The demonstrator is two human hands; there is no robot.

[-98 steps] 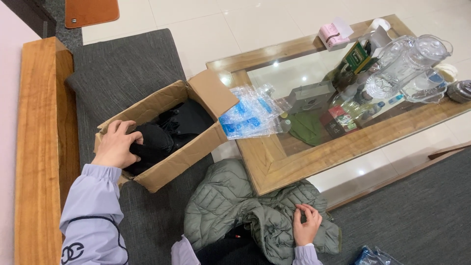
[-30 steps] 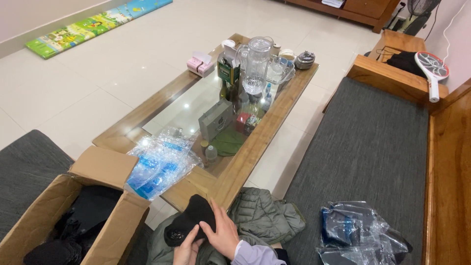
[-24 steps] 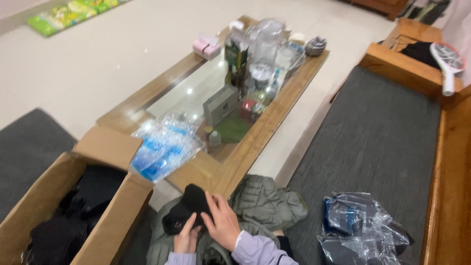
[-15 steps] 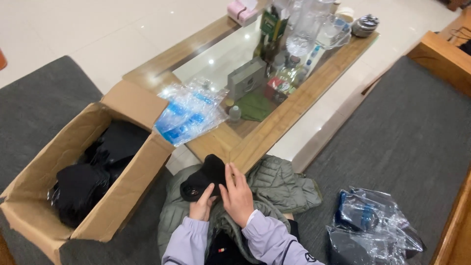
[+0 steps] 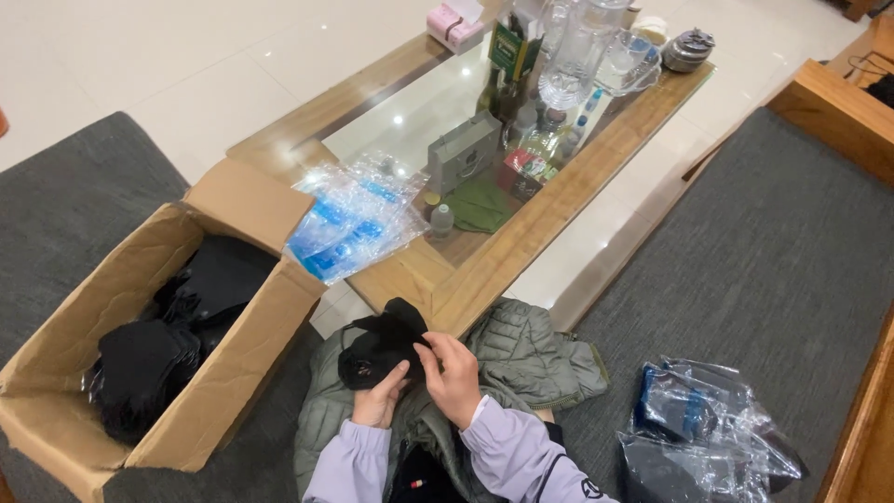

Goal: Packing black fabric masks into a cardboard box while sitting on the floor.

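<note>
Seen from the head camera, both hands meet low in the middle of the picture, over a grey-green quilted jacket [image 5: 521, 359] that lies across the person's lap. The left hand [image 5: 380, 402] is curled shut around the lower edge of a small black cloth piece [image 5: 382, 343], its fingers tucked under the fabric. The right hand [image 5: 454, 373] closes on the same black piece from the right, thumb and fingertips pinching its edge while the rest of the hand stays loosely bent. The black piece sits bunched between the two hands, just in front of the near corner of the surface [image 5: 484, 270], a low wooden-framed one with a glass top. Both sleeves are pale lilac. To the left, on a dark grey cushion [image 5: 74, 200], stands an open cardboard box [image 5: 228, 363] with more black cloth items [image 5: 177, 326] piled inside, some in clear wrapping. A heap of clear plastic bags with blue print [image 5: 354, 219] rests on the corner of the surface beside the box flap. Further along the surface are a grey pouch [image 5: 463, 163], a green cloth [image 5: 480, 203], small bottles, a glass jug [image 5: 582, 51] and a pink box [image 5: 452, 23]. On the grey cushion to the right lies another bundle of clear plastic bags [image 5: 703, 438], well apart from the hands.
</note>
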